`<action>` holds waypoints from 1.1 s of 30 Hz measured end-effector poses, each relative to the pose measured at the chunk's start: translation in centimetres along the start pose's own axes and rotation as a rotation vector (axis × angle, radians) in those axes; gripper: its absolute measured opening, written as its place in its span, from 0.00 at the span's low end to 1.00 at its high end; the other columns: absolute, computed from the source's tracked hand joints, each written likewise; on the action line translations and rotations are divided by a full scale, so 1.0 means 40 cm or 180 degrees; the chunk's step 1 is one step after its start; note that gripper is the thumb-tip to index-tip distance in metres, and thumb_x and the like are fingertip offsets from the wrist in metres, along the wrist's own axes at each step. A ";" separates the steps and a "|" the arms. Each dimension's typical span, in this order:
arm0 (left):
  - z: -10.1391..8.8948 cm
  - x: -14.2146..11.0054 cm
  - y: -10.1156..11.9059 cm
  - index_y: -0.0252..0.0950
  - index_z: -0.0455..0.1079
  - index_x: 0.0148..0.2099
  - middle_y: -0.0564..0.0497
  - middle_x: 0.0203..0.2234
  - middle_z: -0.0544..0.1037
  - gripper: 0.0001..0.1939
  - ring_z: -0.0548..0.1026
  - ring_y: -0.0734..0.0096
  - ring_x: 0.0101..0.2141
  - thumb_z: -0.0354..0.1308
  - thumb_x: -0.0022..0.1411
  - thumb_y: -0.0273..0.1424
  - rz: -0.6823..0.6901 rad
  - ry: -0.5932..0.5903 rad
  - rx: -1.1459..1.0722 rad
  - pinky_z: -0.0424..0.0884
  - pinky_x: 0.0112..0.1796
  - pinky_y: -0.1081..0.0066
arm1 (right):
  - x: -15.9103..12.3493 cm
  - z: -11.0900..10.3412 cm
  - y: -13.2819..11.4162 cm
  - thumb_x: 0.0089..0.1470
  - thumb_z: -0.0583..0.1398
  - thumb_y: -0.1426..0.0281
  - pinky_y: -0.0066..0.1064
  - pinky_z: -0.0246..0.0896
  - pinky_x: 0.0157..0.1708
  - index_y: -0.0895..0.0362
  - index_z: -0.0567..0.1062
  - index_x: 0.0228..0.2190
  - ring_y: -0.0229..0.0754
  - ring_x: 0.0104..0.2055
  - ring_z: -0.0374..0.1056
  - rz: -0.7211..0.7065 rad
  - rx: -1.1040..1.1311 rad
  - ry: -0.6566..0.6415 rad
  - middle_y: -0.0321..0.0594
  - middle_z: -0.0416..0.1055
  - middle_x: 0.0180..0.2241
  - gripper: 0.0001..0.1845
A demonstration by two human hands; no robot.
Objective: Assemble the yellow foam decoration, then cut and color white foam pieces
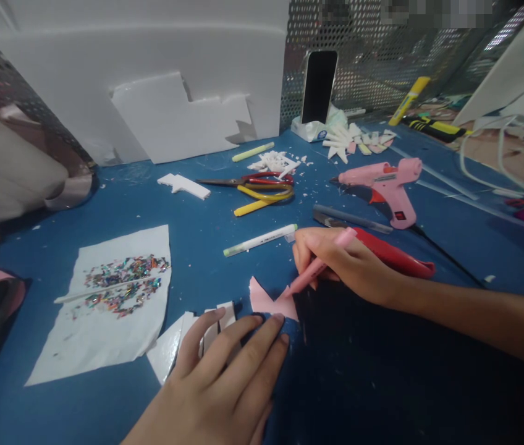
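My right hand is closed around a pink marker, its tip at the edge of a small pink cut piece with a notch in its top. Fingers spread, my left hand lies flat, with fingertips at the lower edge of that piece. Several white glossy scraps lie partly under my left hand. Just beyond the pink piece is a white marker with green ends. A red tool or case lies behind my right wrist, partly hidden.
A paper sheet with colourful glitter bits and a thin stick lies left. Scissors and white scraps lie farther back. A pink glue gun stands right, its cord trailing. A phone leans upright at the back.
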State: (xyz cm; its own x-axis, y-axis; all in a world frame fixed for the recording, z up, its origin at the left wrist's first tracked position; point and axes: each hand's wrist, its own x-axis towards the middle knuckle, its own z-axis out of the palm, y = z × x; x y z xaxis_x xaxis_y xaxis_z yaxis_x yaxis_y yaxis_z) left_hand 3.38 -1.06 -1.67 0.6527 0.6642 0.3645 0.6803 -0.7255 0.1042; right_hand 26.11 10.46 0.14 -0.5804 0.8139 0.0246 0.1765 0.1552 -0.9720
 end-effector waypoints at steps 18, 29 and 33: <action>-0.001 0.000 -0.001 0.40 0.70 0.57 0.54 0.55 0.74 0.19 0.69 0.66 0.52 0.57 0.65 0.35 -0.0011 0.0003 0.0005 0.39 0.64 0.58 | 0.004 0.001 -0.004 0.64 0.50 0.53 0.24 0.55 0.19 0.59 0.68 0.20 0.32 0.21 0.61 0.0220 0.0046 0.0068 0.37 0.67 0.20 0.29; 0.002 0.000 -0.002 0.40 0.70 0.57 0.54 0.55 0.74 0.19 0.70 0.66 0.52 0.57 0.65 0.35 -0.0026 -0.0012 -0.0018 0.39 0.65 0.58 | 0.004 0.001 -0.002 0.65 0.50 0.55 0.23 0.52 0.18 0.59 0.68 0.21 0.31 0.20 0.61 0.0182 0.0060 0.0171 0.36 0.68 0.20 0.27; -0.001 -0.001 0.000 0.39 0.70 0.57 0.55 0.55 0.74 0.19 0.69 0.66 0.53 0.57 0.65 0.35 -0.0028 -0.0008 -0.0036 0.38 0.65 0.59 | 0.003 0.002 -0.004 0.64 0.50 0.54 0.23 0.53 0.18 0.59 0.67 0.21 0.31 0.20 0.62 0.0230 0.0090 0.0209 0.35 0.67 0.19 0.27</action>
State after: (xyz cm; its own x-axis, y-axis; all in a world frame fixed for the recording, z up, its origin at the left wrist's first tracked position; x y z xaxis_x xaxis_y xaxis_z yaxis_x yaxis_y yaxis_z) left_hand 3.35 -1.09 -1.63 0.6475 0.6710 0.3612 0.6822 -0.7217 0.1177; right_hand 25.94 10.50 0.30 -0.5135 0.8575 -0.0315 0.1929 0.0796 -0.9780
